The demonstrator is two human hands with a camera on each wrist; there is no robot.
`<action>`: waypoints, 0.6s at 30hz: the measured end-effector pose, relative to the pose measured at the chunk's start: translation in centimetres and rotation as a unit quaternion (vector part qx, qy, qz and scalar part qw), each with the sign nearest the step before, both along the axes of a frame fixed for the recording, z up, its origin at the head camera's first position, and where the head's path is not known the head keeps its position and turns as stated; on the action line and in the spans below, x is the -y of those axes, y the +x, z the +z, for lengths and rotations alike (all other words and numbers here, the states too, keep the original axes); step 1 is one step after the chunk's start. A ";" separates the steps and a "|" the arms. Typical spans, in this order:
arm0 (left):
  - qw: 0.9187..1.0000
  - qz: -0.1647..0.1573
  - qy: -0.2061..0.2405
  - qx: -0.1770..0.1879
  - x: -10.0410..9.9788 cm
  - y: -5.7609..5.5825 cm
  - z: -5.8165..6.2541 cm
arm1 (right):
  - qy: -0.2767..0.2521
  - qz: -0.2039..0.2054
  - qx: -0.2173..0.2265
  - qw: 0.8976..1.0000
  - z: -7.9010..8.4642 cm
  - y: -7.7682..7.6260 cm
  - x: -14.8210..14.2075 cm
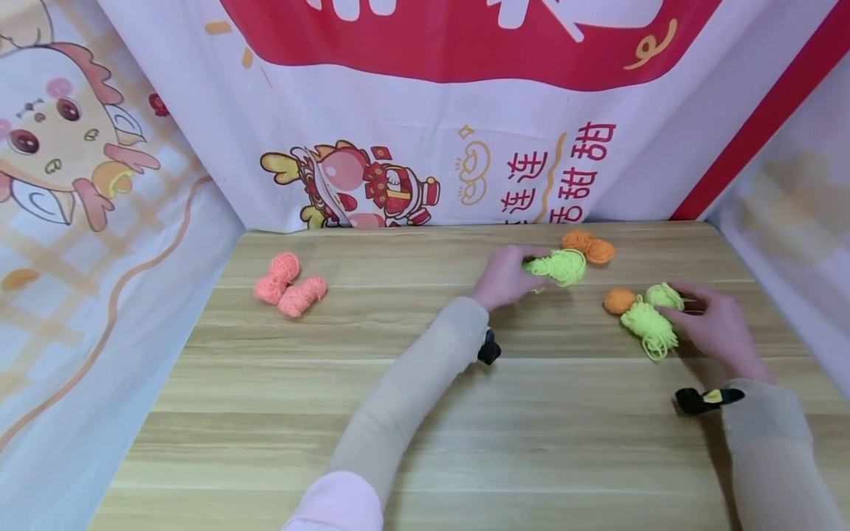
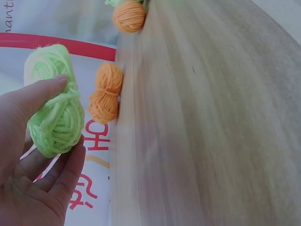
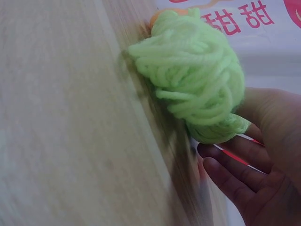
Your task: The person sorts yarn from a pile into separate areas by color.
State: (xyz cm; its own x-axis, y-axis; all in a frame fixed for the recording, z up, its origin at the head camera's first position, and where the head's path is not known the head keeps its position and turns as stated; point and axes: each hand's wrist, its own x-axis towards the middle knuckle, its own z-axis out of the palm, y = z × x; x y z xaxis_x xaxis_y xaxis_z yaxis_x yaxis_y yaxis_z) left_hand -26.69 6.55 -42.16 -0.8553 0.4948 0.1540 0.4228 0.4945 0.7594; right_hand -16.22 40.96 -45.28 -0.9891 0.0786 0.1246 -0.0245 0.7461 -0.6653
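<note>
My left hand (image 1: 508,276) grips a light green yarn skein (image 2: 56,103) between thumb and fingers, raised off the table beside a pair of orange yarn bundles (image 1: 588,248). At the right, my right hand (image 1: 713,324) has its thumb and index finger around a green yarn skein (image 1: 664,296). Another looser green skein (image 1: 649,328) lies against it, nearer the front, and covers part of the thumb in the right wrist view. An orange yarn ball (image 1: 619,301) sits just left of these green skeins. The right hand's other fingers (image 3: 235,181) extend loosely below the yarn.
Several pink yarn bundles (image 1: 289,284) lie together at the back left of the wooden table (image 1: 265,428). A white and red printed cloth (image 1: 425,110) hangs along the back edge, with more cloth at both sides. Black wrist cameras (image 1: 707,400) are strapped at the sleeves.
</note>
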 end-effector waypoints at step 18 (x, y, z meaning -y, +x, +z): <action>0.998 0.028 0.048 -0.022 3.2 0.5 0.1 | 0.000 0.003 -0.007 1.000 -0.3 -0.1 -0.1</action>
State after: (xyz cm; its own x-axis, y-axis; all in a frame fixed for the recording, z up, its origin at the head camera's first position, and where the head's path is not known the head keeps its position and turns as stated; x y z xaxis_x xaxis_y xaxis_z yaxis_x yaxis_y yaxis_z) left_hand -26.17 3.34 -42.03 -0.8721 0.4282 0.2369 0.4313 0.4441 0.7853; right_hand -16.34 41.11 -45.54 -0.9877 0.0725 0.1389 -0.0386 0.7465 -0.6642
